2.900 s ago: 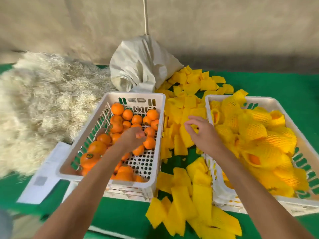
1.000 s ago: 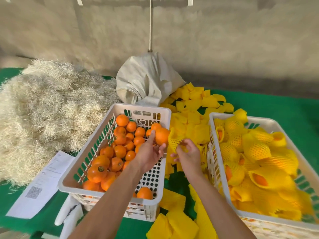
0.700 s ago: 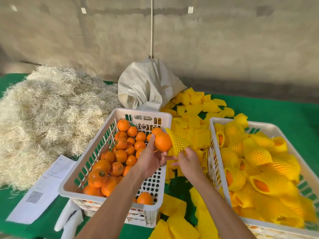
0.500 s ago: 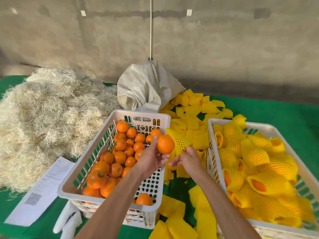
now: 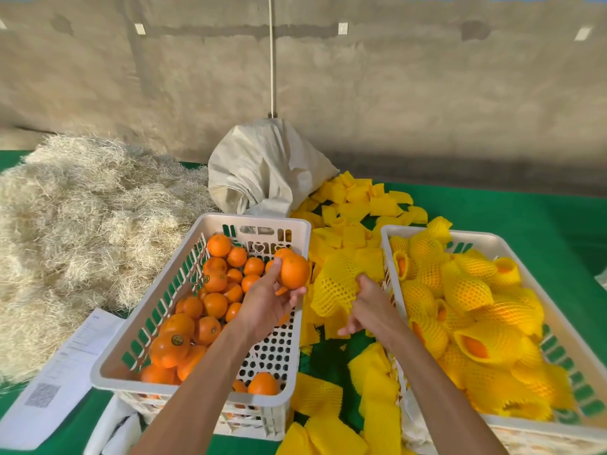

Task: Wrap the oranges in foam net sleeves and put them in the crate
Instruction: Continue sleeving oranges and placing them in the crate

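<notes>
Orange: gripped in your left hand over the left crate's right edge, beside the sleeve your right hand pinches open-ended, ready for insertion.

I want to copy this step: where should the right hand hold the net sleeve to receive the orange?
Judging by its pose, grip the net sleeve at its right edge, as the right hand does; the side facing the orange in the left hand stays free.
</notes>
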Motion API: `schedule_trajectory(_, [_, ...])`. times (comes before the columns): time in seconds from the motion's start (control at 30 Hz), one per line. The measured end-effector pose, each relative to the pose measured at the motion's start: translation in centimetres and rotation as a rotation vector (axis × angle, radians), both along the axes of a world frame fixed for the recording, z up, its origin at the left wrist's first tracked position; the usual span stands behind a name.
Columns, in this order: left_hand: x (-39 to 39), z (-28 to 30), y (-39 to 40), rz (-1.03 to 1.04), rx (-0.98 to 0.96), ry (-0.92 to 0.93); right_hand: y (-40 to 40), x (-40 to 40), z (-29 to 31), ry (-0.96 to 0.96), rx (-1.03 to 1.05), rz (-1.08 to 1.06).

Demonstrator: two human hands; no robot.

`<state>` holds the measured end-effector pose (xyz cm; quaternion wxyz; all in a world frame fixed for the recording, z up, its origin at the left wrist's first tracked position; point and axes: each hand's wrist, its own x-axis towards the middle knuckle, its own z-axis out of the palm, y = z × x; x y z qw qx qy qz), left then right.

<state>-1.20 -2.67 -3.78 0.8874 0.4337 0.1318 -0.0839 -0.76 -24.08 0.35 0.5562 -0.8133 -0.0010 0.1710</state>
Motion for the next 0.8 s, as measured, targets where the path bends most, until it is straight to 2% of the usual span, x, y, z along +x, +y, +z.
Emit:
schedule_trajectory(0.13, [-0.3, 0.8, -0.9, -0.075, 0.135, -0.093, 0.5, -0.2, 0.7, 0.002, -0.092, 0.087])
schedule_trajectory(0.27, [-0.6, 1.2, -1.1, -0.077, 0.133, -0.11, 1.1, -0.3, 0.8, 0.048, -0.068, 0.143])
schedule_trajectory(0.37, [-0.7, 1.0, -1.1, -0.065, 0.122, -0.126, 1.0, -0.6, 0.9, 0.012, -0.081, 0.17])
schedule_trajectory(0.43, [-0.8, 1.0, -0.9, -0.064, 0.173, -0.141, 1.1, -0.9, 1.2, -0.037, -0.173, 0.179])
schedule_trajectory(0.57, [-1.5, 1.1, -1.6, -0.114, 0.366, -0.206, 0.7, -0.8, 0.8, -0.215, -0.538, 0.259])
schedule_trajectory(0.6, [-1.6, 1.0, -1.9, -0.103, 0.415, -0.205, 0.7, -0.7, 0.6, -0.225, -0.517, 0.264])
schedule_trajectory(0.7, [-2.0, 1.4, -2.7, -0.09, 0.511, -0.223, 0.9, -0.9, 0.4, -0.165, -0.186, 0.205])
schedule_trajectory(0.8, [-1.7, 2.1, -3.0, -0.158, 0.531, -0.19, 0.9, -1.0, 0.4, -0.157, -0.074, 0.115])
